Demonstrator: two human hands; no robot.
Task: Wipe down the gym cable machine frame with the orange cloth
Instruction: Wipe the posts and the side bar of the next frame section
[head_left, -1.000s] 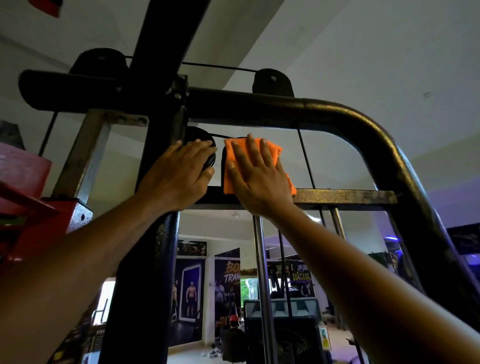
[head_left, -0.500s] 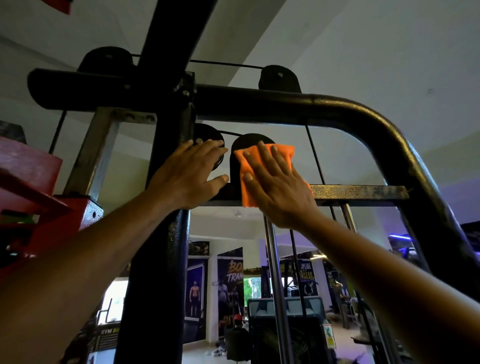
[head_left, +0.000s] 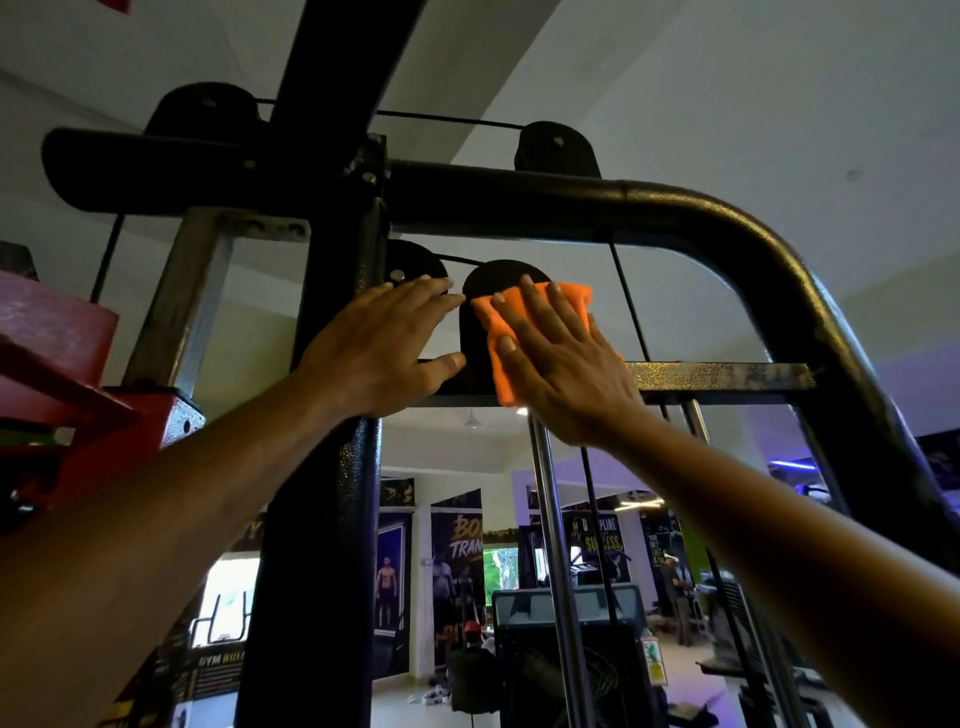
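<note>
- Compared with a second ago, both hands and the orange cloth (head_left: 524, 332) are sitting further right along the crossbar, and more of the black pulley cover is showing left of the cloth.
- The black cable machine frame (head_left: 675, 208) is filling most of the view: a thick curved top tube is bending down to the right, and a black upright post (head_left: 322, 467) is running through the middle-left.
- A worn flat crossbar (head_left: 717, 376) is spanning from the post to the curved tube, with chrome guide rods (head_left: 553, 519) hanging below it.
- A red machine part (head_left: 78, 374) is standing at the left edge, near the post.
- The black pulley cover (head_left: 478, 322) is rising above the crossbar, just right of the post.
- The right hand (head_left: 561, 358) is pressing the orange cloth flat against the pulley cover and crossbar, fingers straight and spread wide.
- The left hand (head_left: 379, 348) is resting open on the post, fingers stretched out towards the pulley cover, thumb lying just beside the cloth's left edge.
- The orange cloth is lying under the right palm, its upper right corner sticking out past the fingertips and its lower edge reaching the crossbar.
- Gym posters (head_left: 457, 561) are showing on the far wall, small and dim.
</note>
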